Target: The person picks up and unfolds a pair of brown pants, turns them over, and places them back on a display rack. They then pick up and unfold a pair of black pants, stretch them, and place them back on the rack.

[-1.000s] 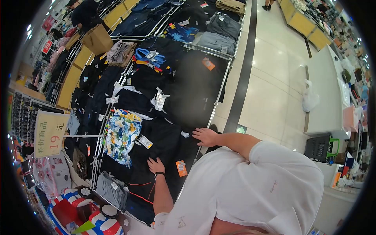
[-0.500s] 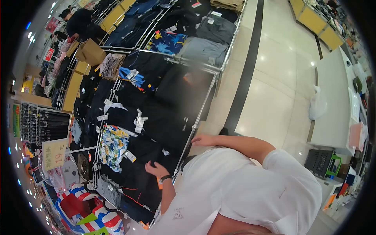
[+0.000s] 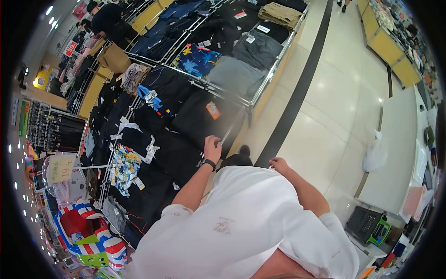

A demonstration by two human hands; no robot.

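My left hand (image 3: 213, 149), with a dark band on its wrist, is over the outer edge of the clothes display, close to the metal rail (image 3: 226, 136). Its fingers are loosely curled and I see nothing in them. Black folded garments (image 3: 193, 114) lie just beyond it, one with an orange tag (image 3: 213, 110). To the right, my right hand (image 3: 278, 165) hangs above the tiled floor, fingers bent in, with no object showing. Farther left on the display lie floral shorts (image 3: 124, 168) with white tags.
Grey folded clothes (image 3: 237, 74) and palm-print shorts (image 3: 197, 59) fill the far rack. A white counter (image 3: 395, 149) stands right, with a black basket (image 3: 367, 225) near it. A person in dark clothes (image 3: 107, 21) bends at the far left. An inflatable (image 3: 90, 237) sits lower left.
My body has turned and shifted along the display. My left hand has gone from spread over black clothes to curled near the rail. My right hand has moved out over the aisle.
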